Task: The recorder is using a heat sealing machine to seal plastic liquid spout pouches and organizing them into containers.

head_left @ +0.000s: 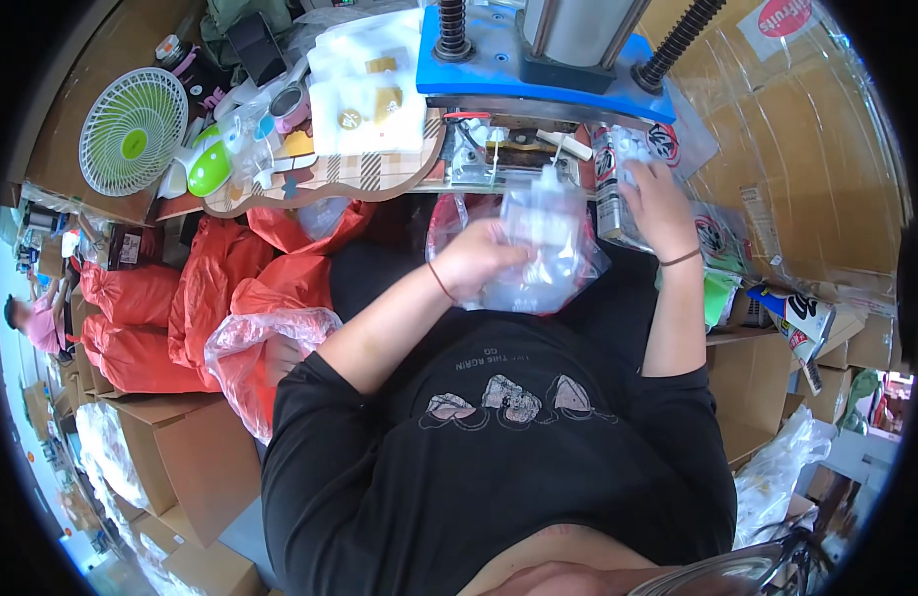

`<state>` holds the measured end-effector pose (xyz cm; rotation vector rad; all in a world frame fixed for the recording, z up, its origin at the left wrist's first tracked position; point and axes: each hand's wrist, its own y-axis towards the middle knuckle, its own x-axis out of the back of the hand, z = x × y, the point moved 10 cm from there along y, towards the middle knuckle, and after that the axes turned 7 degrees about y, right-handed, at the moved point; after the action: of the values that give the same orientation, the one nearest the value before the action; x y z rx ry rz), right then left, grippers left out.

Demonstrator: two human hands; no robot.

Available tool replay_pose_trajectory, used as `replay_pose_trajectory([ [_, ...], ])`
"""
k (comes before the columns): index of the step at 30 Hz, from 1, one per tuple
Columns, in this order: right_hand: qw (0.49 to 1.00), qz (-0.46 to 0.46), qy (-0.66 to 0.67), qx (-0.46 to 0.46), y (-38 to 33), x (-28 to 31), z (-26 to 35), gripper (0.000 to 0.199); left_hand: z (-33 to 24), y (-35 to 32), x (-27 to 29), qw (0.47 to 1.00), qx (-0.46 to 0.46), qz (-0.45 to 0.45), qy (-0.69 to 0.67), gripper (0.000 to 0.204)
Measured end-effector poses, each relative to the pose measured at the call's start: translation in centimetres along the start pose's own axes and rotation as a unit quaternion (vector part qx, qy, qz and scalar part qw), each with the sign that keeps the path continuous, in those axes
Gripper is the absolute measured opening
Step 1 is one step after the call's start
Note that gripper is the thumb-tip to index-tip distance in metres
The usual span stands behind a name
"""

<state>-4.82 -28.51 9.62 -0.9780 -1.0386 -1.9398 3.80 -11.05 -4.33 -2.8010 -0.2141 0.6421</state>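
Note:
My left hand [484,260] is closed on a clear plastic spout pouch [546,223], its white spout pointing away from me. Behind the pouch, in my lap, lies a red bag with a clear lining [441,223]. At the right, my right hand [659,209] reaches over an open printed carton [610,204] beside the press. Its fingers curl down onto small white pieces [633,146]; what they grip, if anything, is too small to make out. Just beyond the pouch, a metal fixture [513,149] with small parts sits under the press.
A blue press [538,87] with springs and rods stands ahead. Flat white pouches [364,99], a green-and-white fan [134,131] and cups occupy the table's left. Red bags [215,288] are piled at my left; cardboard [776,129] walls the right. A person in pink [47,318] is far left.

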Motion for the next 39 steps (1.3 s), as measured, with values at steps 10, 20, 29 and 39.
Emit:
replay_pose_trajectory([
  [10, 0.998, 0.047, 0.010, -0.040, -2.5, -3.6, -5.1, 0.033, -7.3, 0.2, 12.7, 0.853, -0.068, -0.350, 0.382, 0.044],
  [20, 0.999, 0.003, 0.010, -0.047, -2.6, -1.3, -3.4, 0.031, -10.5, -7.0, 9.9, 0.419, -0.216, -0.265, 0.841, 0.049],
  [29, 0.933, 0.055, 0.353, -0.033, -1.1, -2.8, 4.7, 0.021, -6.6, -6.0, 8.5, 0.888, -0.103, -0.229, 0.385, 0.019],
  [39, 0.887, 0.140, 0.439, 0.014, 0.4, -4.0, 6.0, 0.017, -0.9, -2.3, -0.9, 0.999, -0.040, -0.003, 0.035, 0.022],
])
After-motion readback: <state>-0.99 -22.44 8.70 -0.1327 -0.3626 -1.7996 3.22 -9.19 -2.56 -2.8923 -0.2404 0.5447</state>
